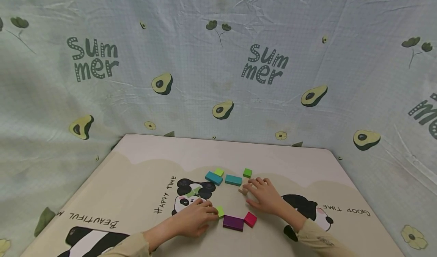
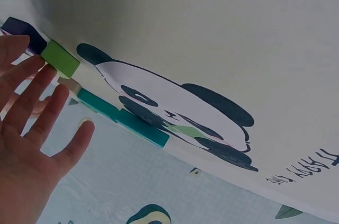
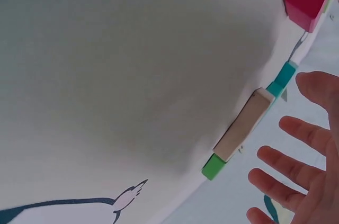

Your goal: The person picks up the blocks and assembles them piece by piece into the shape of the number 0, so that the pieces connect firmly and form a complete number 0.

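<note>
My left hand point(image 1: 196, 218) is low over the table, its spread fingertips right beside a lime-green block point(image 1: 220, 212). Whether they touch it I cannot tell. That block meets one end of a purple block point(image 1: 233, 223), and a pinkish-red block point(image 1: 250, 219) stands at the other end. My right hand point(image 1: 264, 196) hovers with loosely spread fingers near a plain wooden block point(image 1: 242, 191), which it partly hides in the head view. In the right wrist view the wooden block point(image 3: 243, 124) lies whole, apart from the fingers point(image 3: 283, 163).
Behind the hands lie two teal blocks point(image 1: 214, 178), a yellow-green block point(image 1: 219, 171) and a green block point(image 1: 247, 173). The table point(image 1: 143, 181) carries printed pandas and lettering. A curtain point(image 1: 191, 60) with avocado prints hangs around its far and side edges.
</note>
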The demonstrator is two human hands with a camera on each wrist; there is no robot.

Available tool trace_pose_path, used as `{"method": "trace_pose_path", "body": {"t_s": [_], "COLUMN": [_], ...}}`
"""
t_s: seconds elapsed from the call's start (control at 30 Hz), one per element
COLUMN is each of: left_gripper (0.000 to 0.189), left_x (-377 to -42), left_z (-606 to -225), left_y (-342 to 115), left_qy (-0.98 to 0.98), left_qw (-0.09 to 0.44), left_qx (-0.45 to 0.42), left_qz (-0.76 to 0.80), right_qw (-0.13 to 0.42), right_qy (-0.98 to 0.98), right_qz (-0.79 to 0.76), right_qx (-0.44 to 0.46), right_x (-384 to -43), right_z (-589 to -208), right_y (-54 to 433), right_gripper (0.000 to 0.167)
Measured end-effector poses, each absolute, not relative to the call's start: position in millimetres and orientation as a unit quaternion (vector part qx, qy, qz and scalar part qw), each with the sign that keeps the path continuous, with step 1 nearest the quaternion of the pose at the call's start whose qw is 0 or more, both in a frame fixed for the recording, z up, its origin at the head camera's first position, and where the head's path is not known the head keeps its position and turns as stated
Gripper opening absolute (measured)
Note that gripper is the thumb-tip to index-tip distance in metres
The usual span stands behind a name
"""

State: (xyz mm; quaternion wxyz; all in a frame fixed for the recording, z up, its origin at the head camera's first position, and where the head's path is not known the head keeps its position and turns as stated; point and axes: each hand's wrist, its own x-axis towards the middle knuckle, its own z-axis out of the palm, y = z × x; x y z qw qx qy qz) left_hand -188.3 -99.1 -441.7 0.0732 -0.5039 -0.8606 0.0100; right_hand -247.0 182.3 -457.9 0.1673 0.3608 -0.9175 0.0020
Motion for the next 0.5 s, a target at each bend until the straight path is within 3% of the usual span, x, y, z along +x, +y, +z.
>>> {"method": "trace_pose_path", "body": {"t_s": [0.5], "left_gripper": [0.032], "left_x": [-188.4], "left_z": [-442.6], "left_y": [-98.9], "left_qy": [-0.859], "left_qw": [0.073], "left_qx": [-0.506], "left_qz": [0.011], "right_qw": [0.13], "right_qy": [-0.931], "right_qz": [0.01], "right_qx": [0.341], "right_x": [-257.6], "right_z": [-462.7], "right_y": [177.4], "right_gripper": [0.05]}}
